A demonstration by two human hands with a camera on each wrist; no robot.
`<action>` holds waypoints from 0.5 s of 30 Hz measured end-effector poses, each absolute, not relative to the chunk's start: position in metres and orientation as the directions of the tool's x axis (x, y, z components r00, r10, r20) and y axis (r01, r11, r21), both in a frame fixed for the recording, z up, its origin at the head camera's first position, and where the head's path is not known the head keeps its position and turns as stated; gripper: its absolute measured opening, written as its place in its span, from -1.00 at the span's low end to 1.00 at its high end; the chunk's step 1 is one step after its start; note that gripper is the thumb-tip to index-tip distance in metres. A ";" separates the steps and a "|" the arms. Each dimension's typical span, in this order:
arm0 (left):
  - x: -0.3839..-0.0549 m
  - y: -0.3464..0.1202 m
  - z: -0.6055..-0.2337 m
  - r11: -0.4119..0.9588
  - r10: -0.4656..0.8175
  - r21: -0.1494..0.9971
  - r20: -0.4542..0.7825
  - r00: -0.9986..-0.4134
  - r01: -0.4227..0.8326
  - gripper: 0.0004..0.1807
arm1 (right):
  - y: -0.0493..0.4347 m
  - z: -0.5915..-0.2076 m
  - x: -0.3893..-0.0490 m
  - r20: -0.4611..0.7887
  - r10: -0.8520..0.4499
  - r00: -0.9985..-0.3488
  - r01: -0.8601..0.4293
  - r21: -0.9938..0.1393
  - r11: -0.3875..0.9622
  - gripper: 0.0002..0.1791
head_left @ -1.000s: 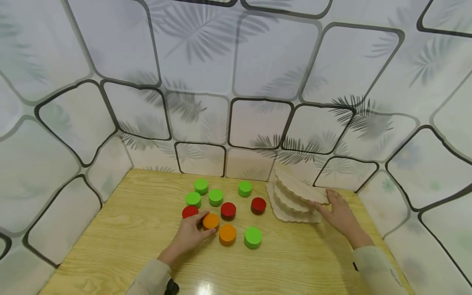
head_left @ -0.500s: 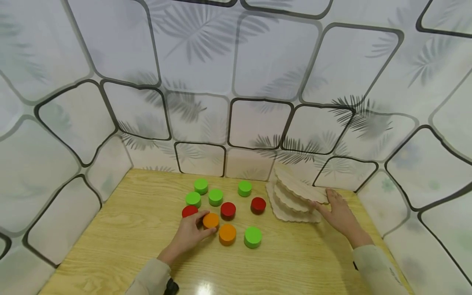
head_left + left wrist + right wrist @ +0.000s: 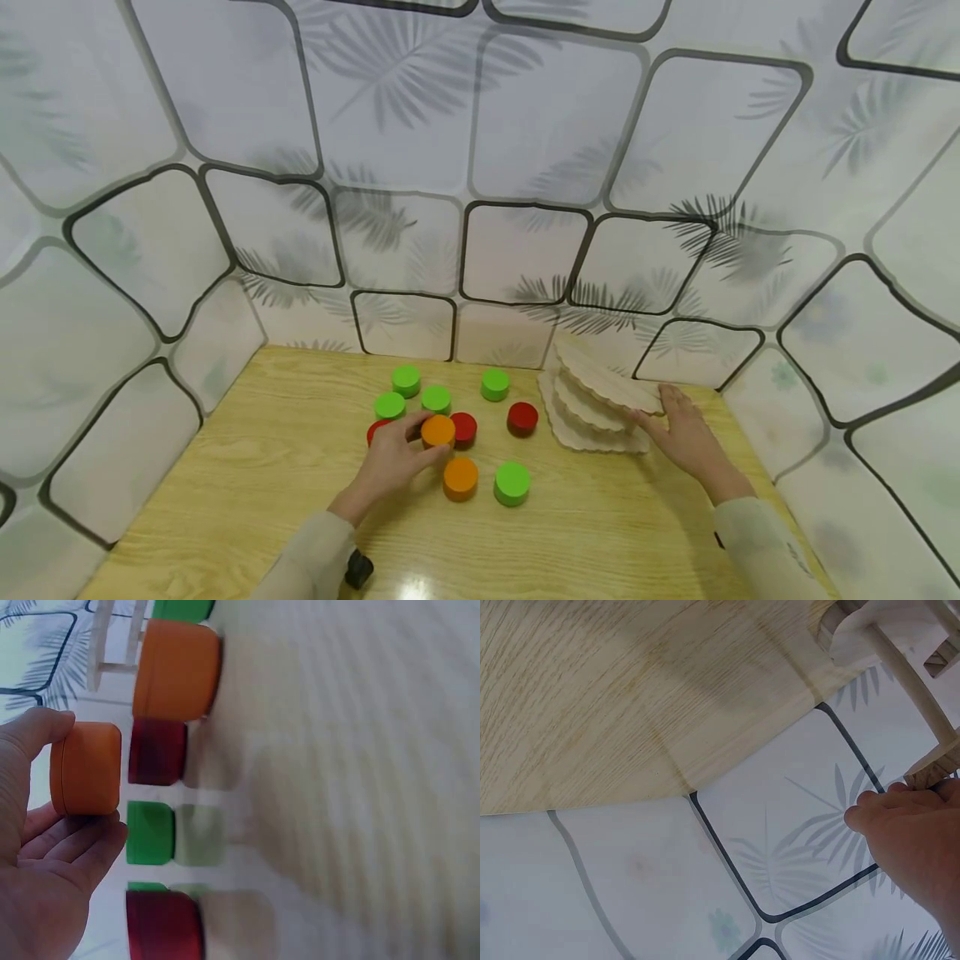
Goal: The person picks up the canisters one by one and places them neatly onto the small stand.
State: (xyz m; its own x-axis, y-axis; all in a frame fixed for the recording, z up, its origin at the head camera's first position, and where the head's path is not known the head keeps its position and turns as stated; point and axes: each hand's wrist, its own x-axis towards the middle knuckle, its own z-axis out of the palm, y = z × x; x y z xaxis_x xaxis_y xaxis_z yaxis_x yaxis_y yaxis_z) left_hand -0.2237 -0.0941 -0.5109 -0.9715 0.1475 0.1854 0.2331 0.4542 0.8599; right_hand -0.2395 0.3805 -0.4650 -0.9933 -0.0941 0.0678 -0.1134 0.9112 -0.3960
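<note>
My left hand (image 3: 393, 460) pinches a round orange block (image 3: 86, 769) between thumb and fingers. In the left wrist view the block is held above the table, a thin seam running near one face. Just in front of the hand lie a red block (image 3: 464, 430) and a second orange block (image 3: 461, 479). Another red block (image 3: 378, 431) is partly hidden behind the hand. My right hand (image 3: 686, 433) grips the edge of the top tier of a pale wooden stand (image 3: 600, 379). Wooden posts (image 3: 911, 682) join its scalloped tiers.
Several green blocks, one of them (image 3: 406, 381) far back, lie on the wooden table (image 3: 247, 483). One green block (image 3: 512, 484) is nearer, and a red block (image 3: 522, 419) sits left of the stand. Patterned cloth walls (image 3: 405, 325) enclose the table's back and sides.
The left hand has lifted the orange block off the table and moved it slightly right and away, over the red block's edge. The right hand stays on the stand.
</note>
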 end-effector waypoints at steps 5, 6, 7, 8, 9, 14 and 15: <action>-0.231 -0.081 -0.502 0.415 0.183 0.874 0.193 -0.964 0.254 -0.34 | 0.381 -0.465 -0.239 0.063 -0.086 -0.994 -0.104 -0.404 0.909 0.11; -0.233 -0.078 -0.501 0.414 0.191 0.872 0.198 -0.961 0.261 -0.34 | 0.381 -0.465 -0.239 0.060 -0.085 -0.995 -0.102 -0.403 0.909 0.11; -0.234 -0.075 -0.500 0.414 0.200 0.870 0.198 -0.960 0.266 -0.34 | 0.381 -0.466 -0.239 0.057 -0.083 -0.995 -0.099 -0.402 0.910 0.11; -0.236 -0.072 -0.499 0.416 0.206 0.868 0.200 -0.958 0.271 -0.34 | 0.381 -0.466 -0.239 0.056 -0.083 -0.995 -0.099 -0.401 0.910 0.11; -0.238 -0.069 -0.498 0.420 0.210 0.865 0.200 -0.957 0.273 -0.34 | 0.381 -0.466 -0.239 0.060 -0.084 -0.995 -0.101 -0.398 0.912 0.11; -0.247 -0.053 -0.488 0.405 0.220 0.874 0.192 -0.956 0.269 -0.32 | 0.379 -0.466 -0.238 0.082 -0.093 -0.992 -0.118 -0.399 0.909 0.07; -0.248 -0.050 -0.487 0.407 0.221 0.872 0.194 -0.956 0.271 -0.32 | 0.379 -0.465 -0.237 0.080 -0.093 -0.992 -0.118 -0.401 0.908 0.07</action>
State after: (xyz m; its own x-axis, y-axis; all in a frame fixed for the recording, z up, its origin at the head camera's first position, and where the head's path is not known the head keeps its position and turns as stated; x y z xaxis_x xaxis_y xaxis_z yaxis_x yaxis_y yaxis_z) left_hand -0.2484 -0.0498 -0.4867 -0.9558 0.2209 0.1942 0.2713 0.4071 0.8722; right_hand -0.2374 0.3789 -0.4654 -0.9924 -0.0929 0.0803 -0.1175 0.9083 -0.4015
